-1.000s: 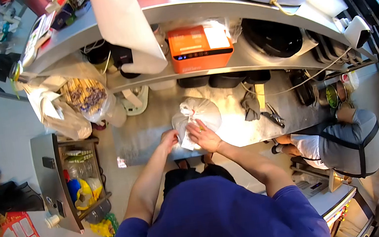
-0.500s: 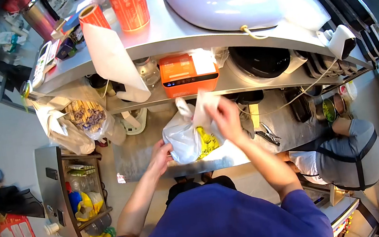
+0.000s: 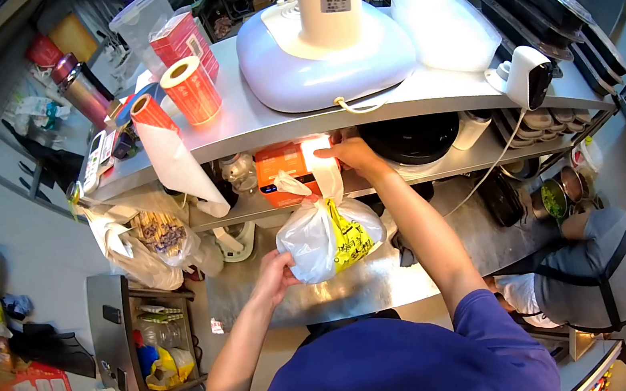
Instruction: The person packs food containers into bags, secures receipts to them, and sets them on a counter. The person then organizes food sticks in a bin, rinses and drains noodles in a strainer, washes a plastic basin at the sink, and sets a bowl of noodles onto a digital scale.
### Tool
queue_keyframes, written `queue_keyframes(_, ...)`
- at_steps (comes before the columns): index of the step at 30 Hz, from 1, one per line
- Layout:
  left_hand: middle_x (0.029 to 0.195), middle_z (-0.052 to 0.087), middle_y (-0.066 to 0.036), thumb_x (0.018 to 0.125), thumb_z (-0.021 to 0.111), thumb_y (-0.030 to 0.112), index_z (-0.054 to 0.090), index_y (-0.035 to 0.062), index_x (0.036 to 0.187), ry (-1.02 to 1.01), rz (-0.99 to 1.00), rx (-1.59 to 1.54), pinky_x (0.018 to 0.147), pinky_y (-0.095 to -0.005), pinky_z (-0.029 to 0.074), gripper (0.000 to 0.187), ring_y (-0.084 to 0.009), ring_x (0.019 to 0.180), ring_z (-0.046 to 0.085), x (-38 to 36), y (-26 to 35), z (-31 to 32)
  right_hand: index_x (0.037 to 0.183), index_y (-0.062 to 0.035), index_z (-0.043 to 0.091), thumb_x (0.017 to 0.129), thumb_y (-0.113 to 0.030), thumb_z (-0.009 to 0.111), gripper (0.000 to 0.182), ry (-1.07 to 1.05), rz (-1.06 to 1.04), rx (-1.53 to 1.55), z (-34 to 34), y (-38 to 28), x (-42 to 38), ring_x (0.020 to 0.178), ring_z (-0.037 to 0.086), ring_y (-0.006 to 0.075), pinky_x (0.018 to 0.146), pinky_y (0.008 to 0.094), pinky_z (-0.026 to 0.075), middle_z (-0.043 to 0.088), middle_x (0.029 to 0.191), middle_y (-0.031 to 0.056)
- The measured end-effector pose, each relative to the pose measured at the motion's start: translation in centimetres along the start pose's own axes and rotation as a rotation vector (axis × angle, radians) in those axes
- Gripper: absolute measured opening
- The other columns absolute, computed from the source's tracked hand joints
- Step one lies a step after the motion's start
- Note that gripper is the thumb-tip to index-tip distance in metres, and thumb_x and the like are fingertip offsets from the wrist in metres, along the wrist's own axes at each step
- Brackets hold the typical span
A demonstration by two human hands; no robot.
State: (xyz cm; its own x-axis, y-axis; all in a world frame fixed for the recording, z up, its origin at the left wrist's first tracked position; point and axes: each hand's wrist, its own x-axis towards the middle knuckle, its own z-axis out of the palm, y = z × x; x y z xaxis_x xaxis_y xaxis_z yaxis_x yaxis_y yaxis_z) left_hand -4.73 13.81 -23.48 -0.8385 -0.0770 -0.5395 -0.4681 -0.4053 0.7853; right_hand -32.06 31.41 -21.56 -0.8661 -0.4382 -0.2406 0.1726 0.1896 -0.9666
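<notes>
A white plastic bag (image 3: 308, 245) with yellow printing and a knotted top hangs over the metal counter, full and rounded. My left hand (image 3: 275, 276) grips its lower left side, with the fingers closed on the plastic. Higher up, my right hand (image 3: 349, 155) is closed on the end of a long white strip (image 3: 328, 179) that reaches down to the top of the bag. Right behind that hand is an orange printer (image 3: 279, 160) on the middle shelf, partly covered by the strip and the bag's handle.
Sticker rolls (image 3: 192, 92) and a lavender machine base (image 3: 324, 52) stand on the upper shelf (image 3: 270, 127). A bag of skewers (image 3: 160, 230) hangs at left. A seated person (image 3: 596, 274) in grey is at right, near metal pots (image 3: 554, 198).
My right hand has moved up and forward to the printer, stretching the white strip upward. The bag has turned to show more yellow printing. The camera view has shifted, showing more of the upper shelf.
</notes>
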Motion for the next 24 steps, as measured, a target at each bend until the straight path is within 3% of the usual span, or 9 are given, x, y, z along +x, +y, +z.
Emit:
queue_keyframes(7,0.097,0.067,-0.014,0.077,0.054,0.007,0.058,-0.0064,0.109,0.02,0.002,0.013,0.072,-0.0414,0.062,0.036,-0.0243,0.081,0.071,0.5,-0.8,0.4,0.102,-0.0009,0.057,0.07,-0.017,0.085,0.045,0.004,0.031,0.18,0.2,-0.4,-1.0,0.057,0.055,0.0117,0.046,0.0261,0.041,0.061,0.078,0.0053)
queue_keyframes(11,0.09,0.066,-0.007,0.075,0.052,0.005,0.059,-0.0049,0.11,0.069,0.044,0.074,0.063,-0.0319,0.059,0.037,-0.0159,0.07,0.066,0.1,-1.9,-0.6,0.101,0.0007,0.058,0.073,-0.018,0.083,0.042,0.107,-0.126,-0.117,0.3,0.7,-1.9,0.063,0.06,0.0157,0.054,0.0297,0.049,0.064,0.082,0.0074)
queue_keyframes(13,0.086,0.064,-0.003,0.074,0.051,0.003,0.061,-0.0032,0.109,0.077,0.058,0.128,0.056,-0.026,0.053,0.037,-0.0112,0.064,0.06,0.2,-2.4,-1.6,0.112,0.0006,0.058,0.078,-0.014,0.079,0.043,0.096,-0.294,0.141,0.5,1.5,-6.8,0.086,0.065,0.0145,0.07,0.0302,0.053,0.069,0.094,0.0093)
queue_keyframes(14,0.083,0.063,-0.002,0.073,0.051,0.002,0.062,-0.0023,0.108,0.068,0.05,0.127,0.053,-0.0237,0.049,0.037,-0.0092,0.062,0.058,0.1,-2.7,-1.9,0.112,-0.0018,0.061,0.081,-0.012,0.077,0.036,0.005,-0.184,0.278,0.1,-0.9,-12.1,0.09,0.062,0.0124,0.074,0.028,0.052,0.068,0.097,0.0069)
queue_keyframes(16,0.08,0.061,0.0,0.072,0.051,0.001,0.061,-0.0005,0.103,0.026,0.033,0.085,0.048,-0.0223,0.042,0.032,-0.0075,0.057,0.053,0.6,-3.6,-3.2,0.099,-0.0054,0.07,0.085,-0.016,0.074,0.018,-0.443,-0.32,0.311,-0.3,2.0,-18.2,0.091,0.061,0.012,0.082,0.0273,0.049,0.067,0.102,0.0045)
queue_keyframes(18,0.08,0.061,0.0,0.072,0.052,0.001,0.061,0.0005,0.1,-0.104,-0.03,0.142,0.049,-0.0222,0.042,0.029,-0.0074,0.059,0.053,1.6,-4.8,-3.9,0.101,-0.0014,0.07,0.078,-0.011,0.076,0.025,-0.659,-0.546,0.071,1.1,5.4,-24.5,0.096,0.062,0.0211,0.085,0.0346,0.049,0.067,0.101,0.0096)
queue_keyframes(20,0.08,0.061,0.0,0.072,0.053,0.001,0.06,0.0016,0.098,-0.252,-0.087,0.203,0.05,-0.022,0.041,0.027,-0.0074,0.06,0.054,3.0,-5.0,-3.6,0.102,-0.0044,0.072,0.067,-0.004,0.076,0.036,-0.573,-0.208,-0.419,2.8,11.0,-30.9,0.093,0.065,0.0256,0.082,0.0367,0.05,0.07,0.097,0.0129)
queue_keyframes(21,0.081,0.061,0.0,0.072,0.053,0.001,0.059,0.0023,0.097,-0.332,-0.053,0.231,0.052,-0.022,0.04,0.026,-0.0074,0.063,0.054,3.6,-5.4,-2.9,0.102,-0.0043,0.071,0.068,-0.005,0.074,0.034,-0.382,0.155,-0.706,3.2,10.5,-34.9,0.093,0.066,0.027,0.081,0.0377,0.05,0.07,0.095,0.0153)
queue_keyframes(24,0.089,0.062,-0.001,0.074,0.055,0.001,0.06,0.0011,0.103,-0.627,-0.011,0.322,0.063,-0.0225,0.042,0.029,-0.0092,0.073,0.055,6.7,-7.7,-1.2,0.109,-0.0068,0.069,0.084,-0.029,0.07,0.034,0.371,0.293,-0.272,3.7,13.9,-43.2,0.094,0.066,0.0221,0.08,0.0361,0.051,0.07,0.1,0.0151)
